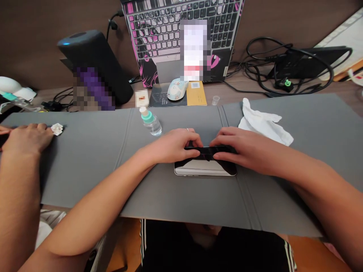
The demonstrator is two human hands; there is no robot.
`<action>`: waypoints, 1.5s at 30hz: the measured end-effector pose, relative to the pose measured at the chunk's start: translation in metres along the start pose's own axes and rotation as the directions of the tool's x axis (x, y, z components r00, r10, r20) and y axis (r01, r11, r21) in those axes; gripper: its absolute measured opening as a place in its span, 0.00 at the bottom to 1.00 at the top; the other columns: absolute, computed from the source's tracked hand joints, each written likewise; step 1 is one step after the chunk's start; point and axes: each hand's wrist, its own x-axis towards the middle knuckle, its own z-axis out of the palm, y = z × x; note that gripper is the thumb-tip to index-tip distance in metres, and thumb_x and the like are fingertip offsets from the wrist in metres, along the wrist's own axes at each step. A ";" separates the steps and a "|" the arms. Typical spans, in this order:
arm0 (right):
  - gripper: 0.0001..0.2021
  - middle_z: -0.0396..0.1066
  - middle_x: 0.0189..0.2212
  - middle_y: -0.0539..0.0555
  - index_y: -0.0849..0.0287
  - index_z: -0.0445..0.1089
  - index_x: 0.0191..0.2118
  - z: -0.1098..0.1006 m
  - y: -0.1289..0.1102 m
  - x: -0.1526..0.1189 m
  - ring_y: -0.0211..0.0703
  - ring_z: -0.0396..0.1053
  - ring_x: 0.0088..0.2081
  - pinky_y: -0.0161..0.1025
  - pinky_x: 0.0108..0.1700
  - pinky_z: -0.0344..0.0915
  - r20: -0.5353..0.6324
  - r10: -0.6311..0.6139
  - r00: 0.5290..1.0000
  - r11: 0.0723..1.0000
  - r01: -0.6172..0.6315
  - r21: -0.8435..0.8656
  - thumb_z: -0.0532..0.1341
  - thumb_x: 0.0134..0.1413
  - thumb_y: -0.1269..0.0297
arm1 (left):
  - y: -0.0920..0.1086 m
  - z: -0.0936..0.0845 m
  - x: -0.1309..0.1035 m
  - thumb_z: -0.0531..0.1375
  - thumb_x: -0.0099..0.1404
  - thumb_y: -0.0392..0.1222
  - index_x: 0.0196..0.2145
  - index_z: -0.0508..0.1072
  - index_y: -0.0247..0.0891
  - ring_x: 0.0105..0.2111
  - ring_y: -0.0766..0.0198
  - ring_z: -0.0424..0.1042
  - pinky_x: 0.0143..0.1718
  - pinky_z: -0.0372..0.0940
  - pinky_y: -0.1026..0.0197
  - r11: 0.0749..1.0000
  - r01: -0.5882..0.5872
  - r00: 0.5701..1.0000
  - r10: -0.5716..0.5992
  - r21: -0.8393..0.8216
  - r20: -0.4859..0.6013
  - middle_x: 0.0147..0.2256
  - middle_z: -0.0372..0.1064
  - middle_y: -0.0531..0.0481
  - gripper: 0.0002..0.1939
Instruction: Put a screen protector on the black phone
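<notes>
Bare arms (113,196) come in from both bottom corners, close to us. Below them, under the edge of the gray mat (184,200), are black clothes (241,249) with white stripes down the sides.

Both hands meet at a shiny dark phone (205,166) lying flat on the mat, in the middle. The left hand (181,145) wears a ring, and its thumb and fingers make a narrow grip on the phone's far edge. The right hand (235,147) holds that same edge in a narrow grip too.

Just past the left hand stands a clear bottle (151,122) with a green and white top. A crumpled white cloth (263,122) lies just behind the right wrist. Off to the left, another person's hand (28,138) rests near a scrunched bit of paper (57,129).

Behind the mat, a mouse (176,90) sits on a black and yellow booklet (198,99), with a tiny cup (215,100) to its right. Farther back is a laptop (161,34) with pink and black pictures; a blurry patch hides some keys. Left of it leans a tall black box (113,68) with a blue light. Black wires (289,90) curl on the right, on a brown wooden desk (235,87).
</notes>
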 end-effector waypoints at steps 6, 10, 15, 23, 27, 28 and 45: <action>0.19 0.71 0.41 0.57 0.55 0.75 0.47 -0.003 0.001 0.003 0.48 0.73 0.38 0.44 0.39 0.65 0.022 0.004 1.000 0.999 -0.005 0.039 0.55 0.68 0.47 | -0.002 0.001 0.001 0.64 0.68 0.39 0.42 0.79 0.39 0.33 0.66 0.67 0.37 0.62 0.61 1.000 -0.018 1.000 0.018 -0.005 -0.005 0.37 0.68 0.52 0.06; 0.23 0.72 0.43 0.58 0.54 0.76 0.50 -0.004 0.000 0.001 0.50 0.73 0.40 0.46 0.40 0.67 0.018 -0.003 1.000 0.999 0.002 0.036 0.55 0.67 0.41 | -0.001 0.000 0.001 0.64 0.68 0.39 0.41 0.79 0.39 0.33 0.66 0.67 0.36 0.61 0.61 1.000 -0.005 1.000 0.005 -0.001 -0.009 0.37 0.69 0.52 0.05; 0.39 0.71 0.51 0.63 0.55 0.71 0.61 -0.002 -0.001 -0.008 0.59 0.73 0.45 0.50 0.42 0.69 0.033 -0.031 0.999 0.999 0.033 -0.036 0.64 0.52 0.31 | -0.002 -0.001 0.002 0.65 0.67 0.39 0.41 0.80 0.38 0.32 0.66 0.66 0.36 0.60 0.61 1.000 -0.021 1.000 0.021 -0.008 -0.019 0.36 0.69 0.52 0.05; 0.35 0.69 0.52 0.64 0.56 0.67 0.66 0.003 -0.001 -0.011 0.57 0.73 0.46 0.50 0.43 0.70 0.043 -0.123 0.991 0.986 0.127 -0.103 0.61 0.61 0.38 | -0.004 -0.001 0.002 0.65 0.68 0.38 0.41 0.80 0.38 0.31 0.68 0.66 0.36 0.60 0.62 1.000 -0.016 1.000 0.016 -0.019 -0.012 0.38 0.71 0.52 0.05; 0.34 0.70 0.52 0.63 0.55 0.67 0.65 0.001 -0.003 -0.012 0.56 0.74 0.44 0.49 0.42 0.71 0.033 -0.137 0.990 0.985 0.140 -0.100 0.61 0.61 0.40 | -0.005 -0.001 0.002 0.66 0.68 0.39 0.41 0.80 0.39 0.32 0.68 0.67 0.36 0.61 0.61 0.999 -0.017 1.000 0.016 -0.035 -0.007 0.38 0.71 0.52 0.05; 0.33 0.70 0.52 0.63 0.55 0.68 0.65 0.001 -0.004 -0.012 0.56 0.74 0.44 0.49 0.42 0.71 0.032 -0.140 0.990 0.985 0.143 -0.097 0.61 0.61 0.40 | -0.005 -0.001 0.002 0.66 0.68 0.39 0.41 0.80 0.39 0.32 0.68 0.68 0.36 0.61 0.61 0.999 -0.016 1.000 0.016 -0.037 -0.007 0.38 0.71 0.52 0.05; 0.33 0.72 0.52 0.62 0.54 0.68 0.66 0.001 -0.005 -0.011 0.57 0.75 0.44 0.51 0.43 0.70 -0.005 -0.171 0.985 0.978 0.170 -0.120 0.62 0.61 0.44 | -0.009 -0.001 0.002 0.65 0.67 0.38 0.40 0.81 0.39 0.32 0.66 0.70 0.37 0.64 0.61 0.997 -0.031 0.999 0.030 -0.065 -0.014 0.38 0.73 0.50 0.05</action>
